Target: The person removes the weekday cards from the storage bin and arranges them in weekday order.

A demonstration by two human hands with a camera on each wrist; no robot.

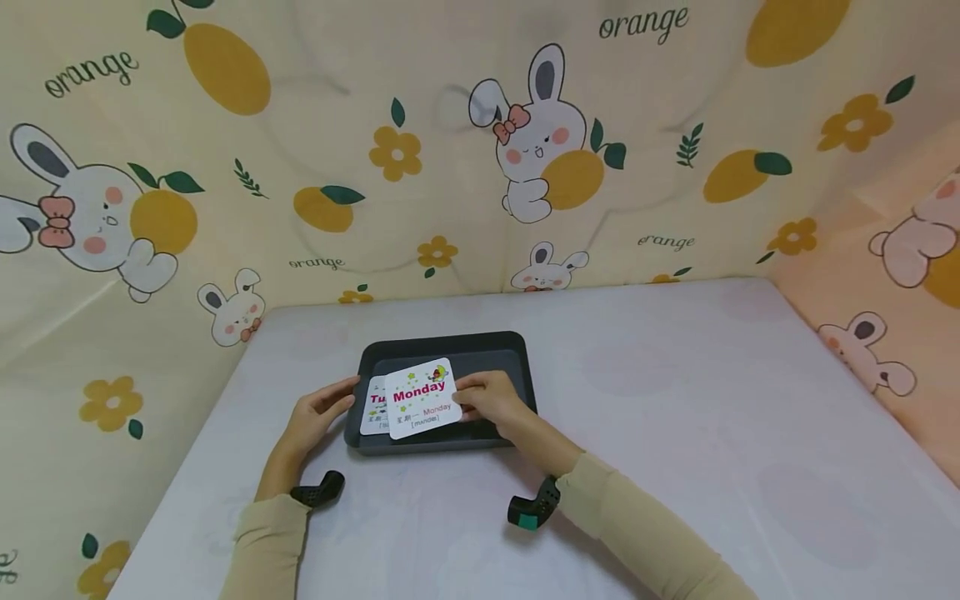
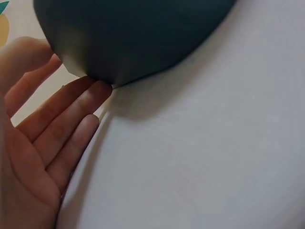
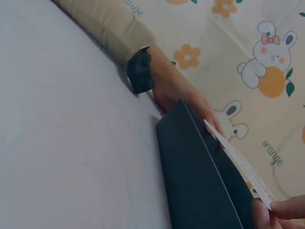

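A white card printed "Monday" (image 1: 423,398) is pinched at its right edge by my right hand (image 1: 491,400). In the right wrist view the card (image 3: 243,162) shows nearly edge-on, between thumb and fingers (image 3: 288,208). It is tilted over a dark grey tray (image 1: 442,343) and partly covers a second white card (image 1: 372,417), of which only "Tu" shows. My left hand (image 1: 315,421) touches the tray's left side. Seen from the left wrist, its fairly straight fingers (image 2: 71,112) rest against the tray's outer wall (image 2: 133,38).
The tray stands on a white-covered table (image 1: 675,433). Behind and at both sides hangs a cream cloth (image 1: 450,50) with rabbits, oranges and flowers. Each wrist wears a dark camera band, such as the right band (image 1: 536,504).
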